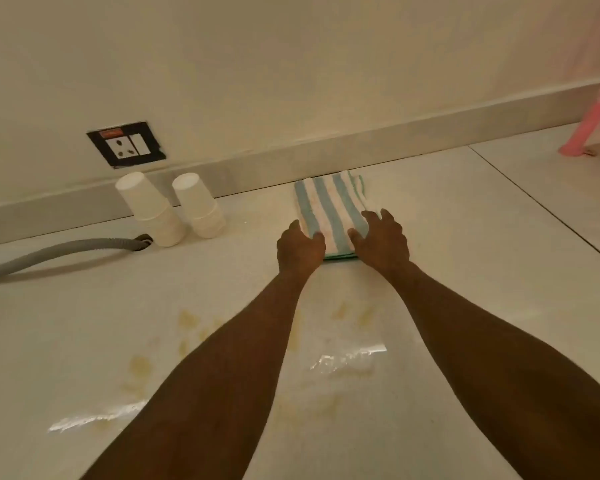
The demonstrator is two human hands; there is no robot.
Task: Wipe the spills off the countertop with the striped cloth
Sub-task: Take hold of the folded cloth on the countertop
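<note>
The striped cloth (pixel 329 211), folded, is laid flat on the countertop (pixel 465 258) against the backsplash. Its near corners are covered by the left hand (pixel 300 249) and right hand (pixel 381 242), fingers spread and pressed on it, nothing pinched. Left of the cloth, two stacks of paper cups (pixel 174 209) are stood upside down; no contents can be seen. Yellowish spills (pixel 187 320) are smeared nearer than the cloth, partly hidden by the forearms.
</note>
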